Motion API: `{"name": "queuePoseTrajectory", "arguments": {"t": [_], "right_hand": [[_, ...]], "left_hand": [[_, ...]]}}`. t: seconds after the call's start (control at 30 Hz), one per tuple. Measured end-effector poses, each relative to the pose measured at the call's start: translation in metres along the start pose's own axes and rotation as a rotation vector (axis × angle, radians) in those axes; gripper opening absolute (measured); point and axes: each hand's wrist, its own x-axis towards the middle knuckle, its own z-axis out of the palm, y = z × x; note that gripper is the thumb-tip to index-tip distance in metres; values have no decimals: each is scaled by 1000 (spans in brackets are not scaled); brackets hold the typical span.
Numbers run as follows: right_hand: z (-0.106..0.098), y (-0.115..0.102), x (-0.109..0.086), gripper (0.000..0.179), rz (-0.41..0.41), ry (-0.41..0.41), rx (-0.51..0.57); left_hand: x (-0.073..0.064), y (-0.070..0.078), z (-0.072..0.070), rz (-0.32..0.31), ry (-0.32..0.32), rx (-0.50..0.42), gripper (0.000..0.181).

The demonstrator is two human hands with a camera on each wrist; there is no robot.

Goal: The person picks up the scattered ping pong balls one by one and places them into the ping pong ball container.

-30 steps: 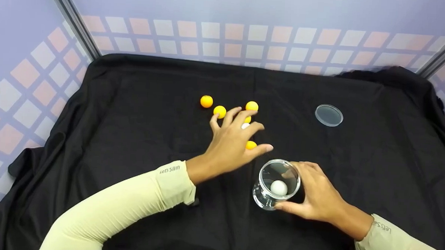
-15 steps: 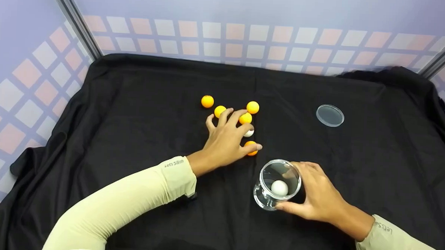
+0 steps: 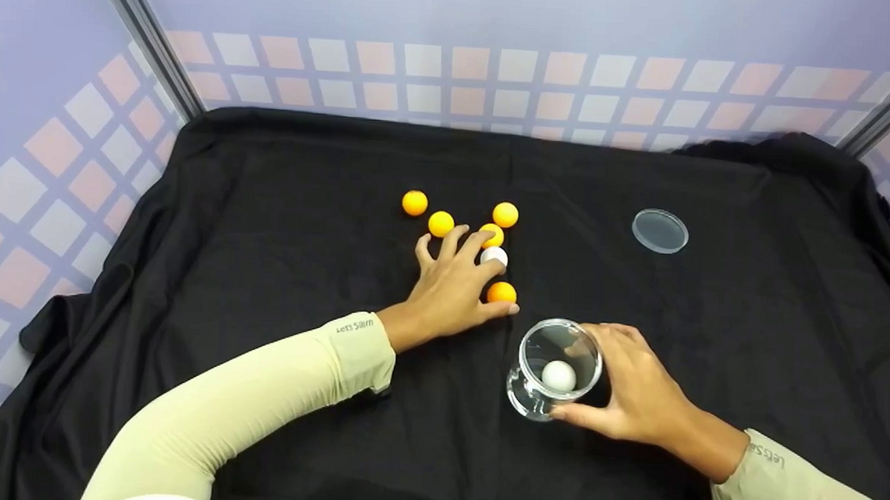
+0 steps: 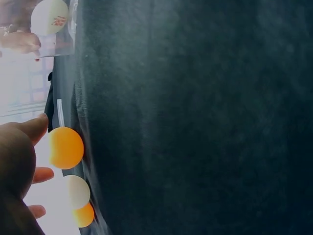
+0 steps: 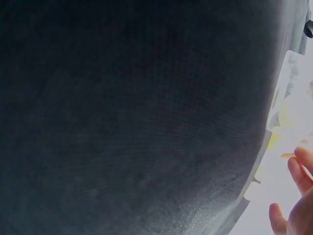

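My left hand (image 3: 447,291) hovers over the loose table tennis balls with its fingers spread. Its thumb lies just in front of the near orange ball (image 3: 502,293), and the index fingertip overlaps the white ball (image 3: 494,258). Further orange balls lie beyond the fingers, one (image 3: 491,235) partly covered by a fingertip. In the left wrist view a gap shows between thumb (image 4: 36,127) and the other fingers, beside the orange ball (image 4: 67,148). My right hand (image 3: 634,386) grips a clear round jar (image 3: 533,393) by its side. One white ball (image 3: 559,376) sits inside it.
A clear round lid (image 3: 660,231) lies at the right rear of the black cloth (image 3: 303,236). Two more orange balls, a left one (image 3: 415,203) and a rear one (image 3: 505,214), rest farther back. Tiled-pattern panels (image 3: 468,63) stand behind the table.
My left hand has drawn back leftward and slightly nearer, uncovering more of the white ball and the near orange ball. The white ball has shifted slightly. My right hand and jar stay put.
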Motion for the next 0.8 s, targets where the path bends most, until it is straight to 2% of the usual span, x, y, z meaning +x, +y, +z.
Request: {"name": "queuePoseTrajectory", "arguments": {"t": [0.47,0.8], "right_hand": [[0,0,-1,90,8,-3,-2],[0,1,0,89,-1,-4,-1]], "left_hand": [[-1,-3,4,52,-39,48,51],[0,-2,6,69,-28,66,45]]}}
